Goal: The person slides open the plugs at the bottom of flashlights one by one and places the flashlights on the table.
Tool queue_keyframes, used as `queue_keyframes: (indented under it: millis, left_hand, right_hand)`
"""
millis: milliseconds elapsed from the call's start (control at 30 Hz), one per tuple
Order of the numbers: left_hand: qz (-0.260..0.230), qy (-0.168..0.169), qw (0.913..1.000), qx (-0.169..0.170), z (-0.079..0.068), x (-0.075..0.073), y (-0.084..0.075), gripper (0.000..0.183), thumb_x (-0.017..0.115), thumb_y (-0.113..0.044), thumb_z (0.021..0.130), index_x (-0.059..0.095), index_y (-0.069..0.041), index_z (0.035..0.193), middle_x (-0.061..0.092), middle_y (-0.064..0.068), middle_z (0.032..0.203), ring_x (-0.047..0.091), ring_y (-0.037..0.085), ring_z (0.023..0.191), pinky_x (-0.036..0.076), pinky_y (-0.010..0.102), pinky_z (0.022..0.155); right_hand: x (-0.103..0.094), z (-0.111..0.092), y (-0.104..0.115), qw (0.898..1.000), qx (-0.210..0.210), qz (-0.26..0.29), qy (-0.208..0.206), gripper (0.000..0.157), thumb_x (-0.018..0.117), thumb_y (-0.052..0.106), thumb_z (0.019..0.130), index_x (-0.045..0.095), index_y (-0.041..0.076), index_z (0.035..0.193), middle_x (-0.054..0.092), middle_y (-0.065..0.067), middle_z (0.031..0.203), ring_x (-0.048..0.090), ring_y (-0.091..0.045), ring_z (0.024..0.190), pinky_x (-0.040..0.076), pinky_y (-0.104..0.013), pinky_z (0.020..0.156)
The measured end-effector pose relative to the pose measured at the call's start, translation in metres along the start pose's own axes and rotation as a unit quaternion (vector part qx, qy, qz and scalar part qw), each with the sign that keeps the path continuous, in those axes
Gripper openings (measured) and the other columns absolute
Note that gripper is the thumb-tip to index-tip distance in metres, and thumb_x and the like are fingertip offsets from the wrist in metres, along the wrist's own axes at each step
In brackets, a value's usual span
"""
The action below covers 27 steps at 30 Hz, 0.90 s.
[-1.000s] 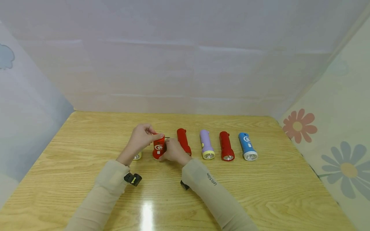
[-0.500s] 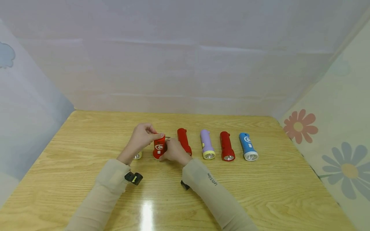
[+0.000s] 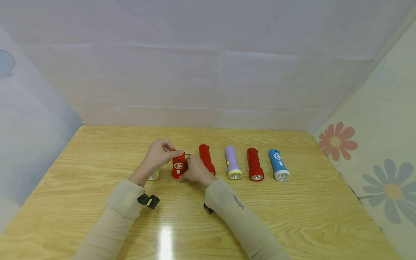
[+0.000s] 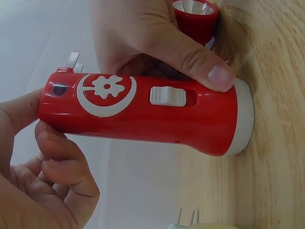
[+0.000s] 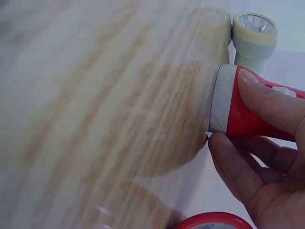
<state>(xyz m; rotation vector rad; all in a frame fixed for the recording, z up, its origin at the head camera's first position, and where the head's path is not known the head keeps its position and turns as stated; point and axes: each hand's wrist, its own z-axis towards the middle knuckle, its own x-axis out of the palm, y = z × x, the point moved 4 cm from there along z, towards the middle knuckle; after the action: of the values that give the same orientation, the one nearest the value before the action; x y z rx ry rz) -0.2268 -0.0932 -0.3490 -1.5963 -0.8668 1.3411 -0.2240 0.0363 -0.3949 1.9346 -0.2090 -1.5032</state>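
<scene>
A shiny red plastic flashlight [image 3: 178, 168], shaped like a tube with a wide white lamp rim [image 4: 243, 119], stands up on the yellow-brown wood-grain surface [image 3: 308, 216], rim end down. Both hands have hold of it. The left hand [image 3: 159, 153] pinches the top end with its thumb and a finger. The right hand [image 3: 195, 169] grips the wide bottom end, with its thumb just above the rim.

The flashlight looks like hard plastic, so it should feel stiff and not squash. It is probably light. The smooth sides could be a bit slippery. The lamp face points down and is hidden; it might scratch or crack from a hard bump. Two silver metal prongs [image 4: 73, 60] poke out sideways near the top. They look thin, so they may bend or jab a finger.

The best place to hold is likely the plain side of the tube, or where it gets wider, because that bump helps stop slipping. A push on the ridged white slide switch [image 4: 167, 97] could move it by mistake.

A pale green flashlight with a cream rim [image 5: 255, 40] lies partly behind the left hand. An all-red flashlight [image 3: 204, 153] lies just beside the right hand.
</scene>
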Motion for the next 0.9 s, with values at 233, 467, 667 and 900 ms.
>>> queue_keyframes:
  millis: [233,467,667,900]
  left_hand:
    - [-0.002,0.012,0.9999,0.010,0.000,-0.001,0.004,0.023,0.070,-0.020,0.082,0.056,-0.002,0.082,0.043,-0.002,0.050,0.037,0.013,0.045,0.029,0.025,0.043]
    - [-0.003,0.048,0.9979,0.044,-0.004,-0.006,0.005,0.019,0.062,-0.018,0.089,0.058,0.001,0.091,0.051,0.001,0.058,0.048,0.014,0.052,0.037,0.024,0.047]
    - [0.004,0.060,0.9969,0.050,-0.007,-0.010,0.004,0.019,0.059,-0.015,0.090,0.060,0.002,0.098,0.057,0.003,0.067,0.051,0.017,0.058,0.043,0.027,0.052]
    - [0.014,0.052,0.9961,0.070,-0.010,-0.012,0.005,0.020,0.063,-0.013,0.087,0.061,0.002,0.100,0.058,0.009,0.076,0.053,0.021,0.064,0.043,0.025,0.053]
  right_hand:
    - [0.001,0.000,0.001,1.000,-0.005,-0.002,0.005,0.048,0.084,0.016,0.065,0.064,0.001,0.106,0.067,-0.007,0.099,0.060,-0.019,0.092,0.046,-0.031,0.086]
    - [0.001,0.002,-0.002,1.000,-0.015,-0.005,-0.002,0.047,0.085,0.016,0.064,0.065,0.002,0.105,0.067,-0.006,0.098,0.060,-0.018,0.091,0.046,-0.030,0.086]
    - [0.002,0.003,-0.003,1.000,-0.007,0.008,0.002,0.046,0.085,0.016,0.065,0.065,0.002,0.104,0.067,-0.006,0.098,0.060,-0.018,0.091,0.046,-0.031,0.087]
    - [0.002,0.002,-0.002,1.000,-0.001,0.021,0.005,0.046,0.085,0.016,0.065,0.065,0.002,0.105,0.067,-0.006,0.098,0.060,-0.017,0.090,0.046,-0.031,0.086]
